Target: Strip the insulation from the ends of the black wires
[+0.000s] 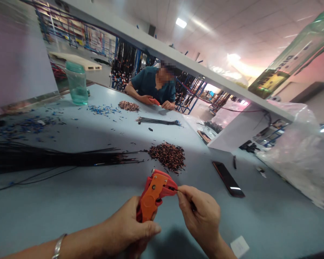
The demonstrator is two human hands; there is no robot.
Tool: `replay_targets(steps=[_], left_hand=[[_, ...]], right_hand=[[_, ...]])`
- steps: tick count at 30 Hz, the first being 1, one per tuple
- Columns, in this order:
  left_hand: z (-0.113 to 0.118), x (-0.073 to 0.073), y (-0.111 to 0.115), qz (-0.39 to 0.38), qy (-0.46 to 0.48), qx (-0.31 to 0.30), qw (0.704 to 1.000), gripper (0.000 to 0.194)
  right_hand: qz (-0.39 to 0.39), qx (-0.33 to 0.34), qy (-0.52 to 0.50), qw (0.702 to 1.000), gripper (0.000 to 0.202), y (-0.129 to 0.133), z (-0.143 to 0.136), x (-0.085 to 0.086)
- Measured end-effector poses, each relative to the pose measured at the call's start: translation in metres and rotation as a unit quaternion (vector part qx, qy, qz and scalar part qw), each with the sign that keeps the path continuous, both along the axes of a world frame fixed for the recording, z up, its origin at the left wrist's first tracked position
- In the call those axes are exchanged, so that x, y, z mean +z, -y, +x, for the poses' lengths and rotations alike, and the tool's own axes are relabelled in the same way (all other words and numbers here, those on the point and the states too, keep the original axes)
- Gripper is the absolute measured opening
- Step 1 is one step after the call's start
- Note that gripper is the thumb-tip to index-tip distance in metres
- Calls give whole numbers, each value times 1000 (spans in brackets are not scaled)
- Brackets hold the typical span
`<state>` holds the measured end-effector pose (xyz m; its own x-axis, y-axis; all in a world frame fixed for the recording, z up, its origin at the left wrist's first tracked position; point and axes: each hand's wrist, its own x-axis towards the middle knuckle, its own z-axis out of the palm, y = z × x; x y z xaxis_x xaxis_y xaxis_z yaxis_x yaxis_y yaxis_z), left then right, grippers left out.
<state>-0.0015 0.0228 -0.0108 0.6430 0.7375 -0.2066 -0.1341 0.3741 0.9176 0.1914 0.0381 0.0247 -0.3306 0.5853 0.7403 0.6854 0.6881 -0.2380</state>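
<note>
My left hand (132, 223) is wrapped round the handles of an orange and red wire stripper (150, 198), its head tilted up and to the right. At the tool's jaws, my right hand (199, 210) pinches something thin between thumb and forefinger, most of it hidden by the fingers; it looks like a wire end. Just beyond the tool lies a heap of short black and copper offcuts (167, 157). To the left stretches a long bundle of black wires (70, 158), with copper-coloured ends pointing towards the heap.
A black phone (228, 178) lies right of my hands, near a white paper piece (239, 246). Across the table (102, 201) a co-worker (151, 86) holds a red tool. Blue bits (102, 109), a green bottle (77, 84) and a smaller wire bundle (159, 121) lie or stand farther back.
</note>
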Motion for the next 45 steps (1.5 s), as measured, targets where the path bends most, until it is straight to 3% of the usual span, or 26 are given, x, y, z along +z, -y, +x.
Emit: replay_targets(steps=[13, 23, 28, 34, 45], left_hand=[[-1, -12, -2, -25, -11, 29, 999, 53], [3, -16, 0, -21, 31, 39, 999, 46], [-1, -16, -6, -100, 106, 103, 984, 47], [-8, -13, -10, -3, 65, 61, 996, 34], [-9, -7, -12, -32, 125, 84, 988, 39]], right_hand=[[1, -7, -2, 1000, 11, -4, -1, -5], [-5, -5, 11, 1000, 13, -8, 5, -5], [-16, -80, -42, 996, 12, -18, 16, -6], [-20, -74, -37, 996, 11, -19, 16, -7], [-58, -47, -17, 997, 13, -21, 13, -16]])
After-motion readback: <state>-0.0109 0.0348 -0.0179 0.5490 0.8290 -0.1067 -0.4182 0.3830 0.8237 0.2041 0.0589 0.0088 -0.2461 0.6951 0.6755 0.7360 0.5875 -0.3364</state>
